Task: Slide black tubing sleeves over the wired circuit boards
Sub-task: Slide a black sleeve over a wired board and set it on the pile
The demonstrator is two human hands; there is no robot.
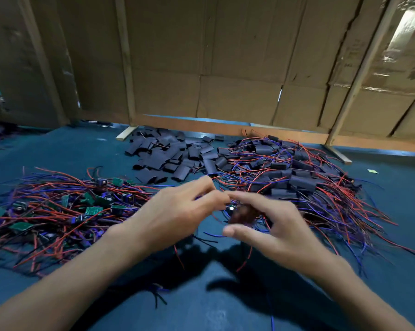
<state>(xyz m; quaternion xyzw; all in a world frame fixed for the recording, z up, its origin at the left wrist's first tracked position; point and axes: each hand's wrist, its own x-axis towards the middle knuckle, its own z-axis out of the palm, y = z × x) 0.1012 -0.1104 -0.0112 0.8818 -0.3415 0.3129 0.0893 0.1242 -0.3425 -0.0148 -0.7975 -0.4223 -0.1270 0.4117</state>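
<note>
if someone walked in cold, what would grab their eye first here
Two bare hands, the left hand and right hand, meet at centre over the blue table, pinching a small blurred part between them. Left lies a tangle of red and blue wires with green circuit boards. Behind sits a heap of flat black tubing sleeves, with a pile of sleeved wired boards to the right.

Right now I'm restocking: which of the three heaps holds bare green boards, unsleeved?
The left heap: green boards show among its wires. The middle heap is empty sleeves; the right heap is sleeved.

Probably a small assembly workshop: cardboard walls, blue worktable heaped with wired circuit boards and black tubing sleeves.
</note>
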